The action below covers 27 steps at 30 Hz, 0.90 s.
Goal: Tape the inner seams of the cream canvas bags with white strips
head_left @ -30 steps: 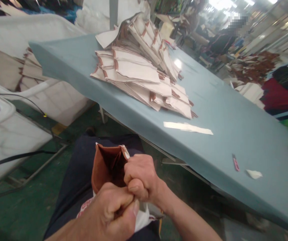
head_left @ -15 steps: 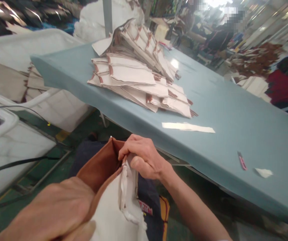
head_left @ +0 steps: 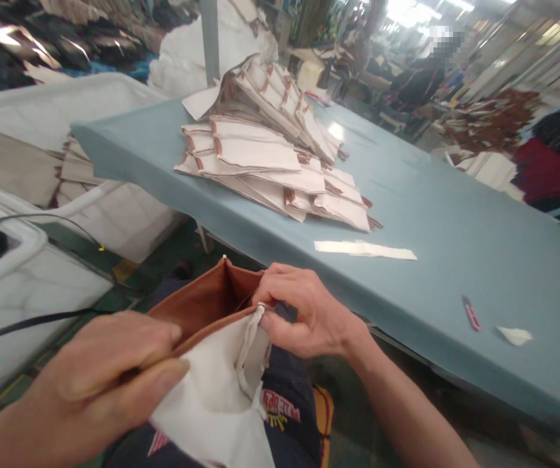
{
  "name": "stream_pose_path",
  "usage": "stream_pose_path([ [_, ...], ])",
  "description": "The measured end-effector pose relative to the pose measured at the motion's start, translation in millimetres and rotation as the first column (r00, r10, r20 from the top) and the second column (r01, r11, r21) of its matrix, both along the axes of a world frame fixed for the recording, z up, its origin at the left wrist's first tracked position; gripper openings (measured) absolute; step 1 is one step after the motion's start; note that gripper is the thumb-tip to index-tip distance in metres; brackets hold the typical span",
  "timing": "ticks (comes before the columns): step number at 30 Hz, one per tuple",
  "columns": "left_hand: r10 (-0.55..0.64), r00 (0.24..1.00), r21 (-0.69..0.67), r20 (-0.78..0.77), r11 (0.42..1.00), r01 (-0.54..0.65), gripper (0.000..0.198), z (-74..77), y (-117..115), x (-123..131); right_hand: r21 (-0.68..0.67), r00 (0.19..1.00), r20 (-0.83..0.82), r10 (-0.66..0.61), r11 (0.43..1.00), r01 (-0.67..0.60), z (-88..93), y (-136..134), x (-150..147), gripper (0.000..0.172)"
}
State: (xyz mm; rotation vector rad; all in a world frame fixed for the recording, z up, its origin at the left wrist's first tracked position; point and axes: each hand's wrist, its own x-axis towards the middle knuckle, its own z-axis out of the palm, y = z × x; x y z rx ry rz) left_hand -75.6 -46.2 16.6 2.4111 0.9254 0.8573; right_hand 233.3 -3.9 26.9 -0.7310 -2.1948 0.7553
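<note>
A cloth bag [head_left: 216,383], white outside with a brown lining, lies over my lap. My left hand [head_left: 99,374] pinches its near rim between thumb and fingers. My right hand [head_left: 304,312] pinches the far rim where a white drawstring hangs. The mouth of the bag is held apart between the two hands. A pile of similar white and brown pieces [head_left: 270,156] lies on the blue table [head_left: 455,214] ahead.
A white paper strip [head_left: 365,249], a small red-and-black tool [head_left: 471,313] and a white scrap [head_left: 514,335] lie on the table. White bins [head_left: 41,195] with more pieces stand at the left, with a black cable across them. A person works far behind the table.
My hands have come apart from a tight clench and spread the bag's mouth. The left hand slid left along the rim, and more of the white outside shows.
</note>
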Motion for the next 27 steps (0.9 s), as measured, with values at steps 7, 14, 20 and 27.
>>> stream_pose_path([
  [7, -0.089, 0.993, -0.008, 0.078, 0.996, 0.090, 0.024, 26.9, 73, 14, -0.042, 0.999, 0.024, -0.048, 0.998, 0.049, 55.4, 18, 21, 0.012],
  [14, -0.105, 0.993, 0.215, 0.061, 0.972, 0.090, 0.022, 27.9, 67, 21, 0.074, 0.991, 0.046, -0.128, 0.989, 0.125, 63.6, 5, 23, 0.010],
  [20, -0.110, 0.991, -0.035, 0.081, 0.993, 0.113, 0.029, 24.8, 66, 9, 0.006, 0.993, 0.027, -0.114, 0.993, 0.114, 40.5, 6, 17, 0.010],
  [27, -0.058, 0.998, -0.082, 0.034, 0.995, 0.060, 0.014, 25.2, 78, 19, -0.162, 0.997, 0.001, -0.074, 0.984, 0.073, 37.4, 10, 2, 0.009],
])
